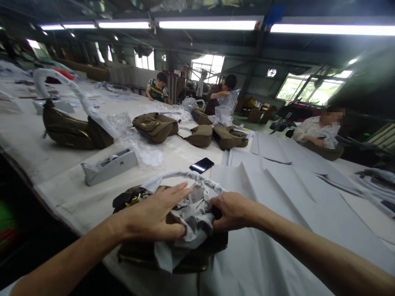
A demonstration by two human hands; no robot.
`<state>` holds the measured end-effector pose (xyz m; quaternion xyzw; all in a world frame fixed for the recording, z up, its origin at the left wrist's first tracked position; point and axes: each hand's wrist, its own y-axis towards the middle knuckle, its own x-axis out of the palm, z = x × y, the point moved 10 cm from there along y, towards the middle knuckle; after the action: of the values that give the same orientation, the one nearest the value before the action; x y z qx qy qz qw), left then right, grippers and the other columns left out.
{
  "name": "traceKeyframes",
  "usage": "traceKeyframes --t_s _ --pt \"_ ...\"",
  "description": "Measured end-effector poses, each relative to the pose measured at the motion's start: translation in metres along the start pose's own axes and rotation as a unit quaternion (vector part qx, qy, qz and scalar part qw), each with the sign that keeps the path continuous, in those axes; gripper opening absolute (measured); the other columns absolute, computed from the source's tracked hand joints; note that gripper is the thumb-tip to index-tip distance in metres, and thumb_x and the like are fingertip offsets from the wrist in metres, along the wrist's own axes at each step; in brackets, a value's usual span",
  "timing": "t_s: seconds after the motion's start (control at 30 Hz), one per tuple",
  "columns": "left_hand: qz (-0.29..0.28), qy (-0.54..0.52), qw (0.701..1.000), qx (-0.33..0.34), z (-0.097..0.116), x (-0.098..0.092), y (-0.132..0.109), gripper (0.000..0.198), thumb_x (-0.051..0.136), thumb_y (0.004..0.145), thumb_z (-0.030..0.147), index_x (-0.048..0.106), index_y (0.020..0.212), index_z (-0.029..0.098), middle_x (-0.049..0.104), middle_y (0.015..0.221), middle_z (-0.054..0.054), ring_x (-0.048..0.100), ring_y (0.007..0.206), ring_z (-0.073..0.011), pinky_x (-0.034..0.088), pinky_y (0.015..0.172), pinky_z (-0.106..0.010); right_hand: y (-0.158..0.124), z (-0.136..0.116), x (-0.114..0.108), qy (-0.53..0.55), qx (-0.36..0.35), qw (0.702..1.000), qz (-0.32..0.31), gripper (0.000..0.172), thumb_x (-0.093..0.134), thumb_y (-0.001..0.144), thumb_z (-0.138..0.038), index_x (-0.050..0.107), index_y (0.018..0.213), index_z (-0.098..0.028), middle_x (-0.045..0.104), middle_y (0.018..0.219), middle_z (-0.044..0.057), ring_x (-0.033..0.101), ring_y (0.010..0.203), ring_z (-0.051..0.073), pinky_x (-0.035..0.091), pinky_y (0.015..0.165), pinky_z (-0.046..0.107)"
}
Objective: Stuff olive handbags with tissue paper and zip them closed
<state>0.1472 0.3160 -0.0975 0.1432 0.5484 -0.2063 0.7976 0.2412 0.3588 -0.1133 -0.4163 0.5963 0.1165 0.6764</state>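
Observation:
An olive-brown handbag (135,254) with gold zips stands in front of me at the table's near edge. Crumpled white tissue paper (196,213) bulges from its top, and one sheet corner hangs down the front. White wrapping covers the raised strap (185,174) behind the opening. My left hand (154,213) lies across the bag's left side, fingers stretched and thumb apart, touching the paper. With fingers curled, my right hand (230,210) grips the bag's right rim beside the paper; its fingertips are partly hidden.
A grey tape dispenser (111,166) and a black phone (202,165) lie beyond the bag. Farther back stand several olive handbags (156,126) amid clear plastic wrap (148,154). White paper sheets (277,197) spread over the right side. Several co-workers (220,96) handle bags and plastic around the table.

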Motion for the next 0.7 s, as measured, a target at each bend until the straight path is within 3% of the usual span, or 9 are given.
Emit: traceKeyframes --t_s 0.07,0.1,0.2,0.27,0.37,0.47,0.57,0.6,0.7 --pt "0.017 -0.011 1.000 -0.019 0.007 -0.007 0.007 0.093 0.066 0.070 0.044 0.020 0.143 0.010 0.018 0.150 -0.020 0.021 0.136 -0.0345 0.026 0.109 -0.049 0.001 0.001 0.001 0.022 -0.024 0.999 0.010 0.034 0.057 0.065 -0.044 0.063 0.083 -0.016 0.066 0.072 0.007 0.057 0.059 0.018 0.032 0.047 0.025" --pt "0.013 -0.012 1.000 -0.011 0.011 -0.004 0.012 0.093 0.068 0.068 0.041 0.022 0.142 0.010 0.019 0.150 -0.021 0.025 0.135 -0.0353 0.029 0.107 -0.049 0.001 0.003 0.002 0.034 -0.033 0.999 0.017 0.033 0.057 0.065 -0.044 0.062 0.083 -0.017 0.065 0.070 0.006 0.055 0.057 0.017 0.031 0.046 0.024" --pt "-0.025 -0.027 0.997 0.062 0.021 0.018 0.018 0.064 0.069 0.067 0.024 0.046 0.126 0.019 0.044 0.136 -0.011 0.047 0.117 -0.0296 0.042 0.096 -0.040 -0.001 0.012 0.007 0.081 -0.031 0.996 0.029 0.028 0.058 0.065 -0.037 0.060 0.088 -0.020 0.064 0.073 0.002 0.054 0.059 0.014 0.033 0.048 0.022" --pt "-0.002 -0.038 0.996 0.086 0.016 0.027 0.015 0.040 0.066 0.071 0.021 0.055 0.109 0.021 0.055 0.115 -0.006 0.054 0.101 -0.0235 0.047 0.086 -0.034 -0.001 0.016 0.010 0.076 0.001 0.996 0.037 0.024 0.057 0.066 -0.032 0.060 0.088 -0.022 0.066 0.076 0.001 0.057 0.064 0.015 0.036 0.051 0.022" --pt "0.061 -0.017 0.995 0.077 0.003 0.037 0.005 0.027 0.060 0.077 0.019 0.056 0.104 0.019 0.057 0.097 -0.006 0.054 0.089 -0.0215 0.048 0.076 -0.032 0.003 0.007 0.000 -0.038 0.039 0.995 0.087 0.020 0.056 0.070 -0.027 0.062 0.088 -0.021 0.067 0.083 0.005 0.062 0.073 0.021 0.041 0.057 0.027" --pt "0.124 0.000 0.989 0.085 0.003 0.037 -0.006 0.027 0.058 0.079 0.020 0.056 0.106 0.018 0.052 0.114 -0.012 0.050 0.105 -0.0265 0.045 0.089 -0.039 0.011 -0.020 -0.003 -0.143 0.026 0.985 0.095 0.021 0.056 0.073 -0.017 0.063 0.093 -0.015 0.067 0.087 0.012 0.065 0.079 0.026 0.046 0.062 0.033" --pt "0.131 -0.024 0.987 0.090 0.003 0.033 -0.011 0.042 0.063 0.069 0.020 0.054 0.110 0.018 0.029 0.142 -0.016 0.029 0.130 -0.0324 0.030 0.106 -0.046 0.019 -0.032 0.005 -0.178 0.026 0.982 0.052 0.026 0.060 0.071 -0.010 0.063 0.097 -0.011 0.067 0.088 0.016 0.065 0.082 0.029 0.049 0.066 0.036" --pt "0.118 -0.034 0.988 0.093 0.002 0.032 -0.011 0.047 0.064 0.065 0.017 0.053 0.111 0.017 0.029 0.143 -0.017 0.028 0.131 -0.0322 0.029 0.108 -0.045 0.021 -0.031 0.004 -0.175 0.039 0.982 0.052 0.025 0.060 0.072 -0.009 0.063 0.097 -0.010 0.067 0.089 0.017 0.065 0.083 0.029 0.049 0.066 0.036" --pt "0.086 -0.065 0.986 0.124 0.004 0.028 -0.010 0.044 0.060 0.060 0.010 0.054 0.104 0.015 0.049 0.126 -0.014 0.042 0.121 -0.0273 0.033 0.106 -0.041 0.027 -0.018 -0.002 -0.142 0.080 0.983 0.081 0.018 0.051 0.078 -0.005 0.064 0.088 -0.010 0.067 0.085 0.019 0.066 0.080 0.027 0.047 0.063 0.033"
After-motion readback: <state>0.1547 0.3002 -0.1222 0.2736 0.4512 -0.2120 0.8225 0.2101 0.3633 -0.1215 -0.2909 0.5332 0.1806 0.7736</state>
